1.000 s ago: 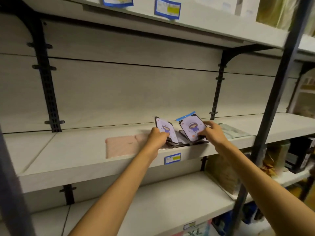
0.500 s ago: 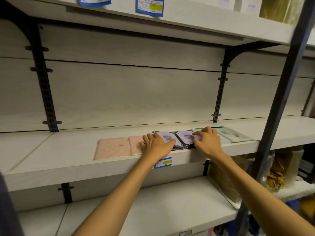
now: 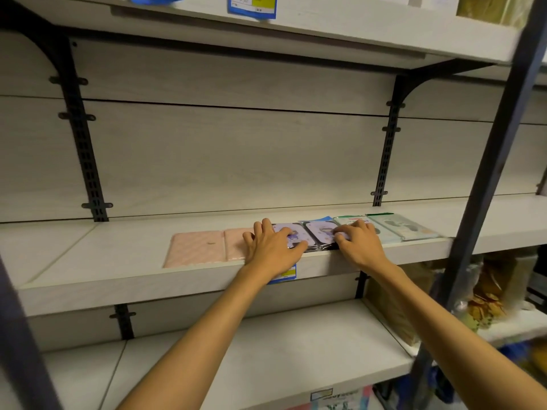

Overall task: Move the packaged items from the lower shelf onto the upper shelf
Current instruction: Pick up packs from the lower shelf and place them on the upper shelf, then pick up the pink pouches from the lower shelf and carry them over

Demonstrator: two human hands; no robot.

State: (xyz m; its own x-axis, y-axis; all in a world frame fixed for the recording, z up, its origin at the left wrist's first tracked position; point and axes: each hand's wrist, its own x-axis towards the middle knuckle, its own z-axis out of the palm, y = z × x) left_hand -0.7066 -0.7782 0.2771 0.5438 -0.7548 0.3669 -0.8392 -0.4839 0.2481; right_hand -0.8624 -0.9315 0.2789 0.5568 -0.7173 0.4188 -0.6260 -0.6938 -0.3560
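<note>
Two glossy lilac cartoon-printed packets (image 3: 318, 233) lie flat near the front edge of the pale woodgrain upper shelf (image 3: 118, 255). The left hand (image 3: 270, 250) and right hand (image 3: 356, 242) press them with spread fingers; a second ago the packets stood tilted upright.

So a second ago both purple packs were tipped up on edge, one pinched in each hand, cartoon faces toward the camera. Now they're lying flat on the upper shelf (image 3: 124, 255), side by side right at its front edge. The left purple pack (image 3: 291, 233) sits under the left hand (image 3: 270, 250), which has flattened out, fingers spread across the pack and over onto the pink one (image 3: 233, 247) next to it. The right purple pack (image 3: 321, 233) is down too, with the right hand (image 3: 359, 245) resting palm-down on its right side, fingers reaching over onto the green pack (image 3: 387, 232).
</note>
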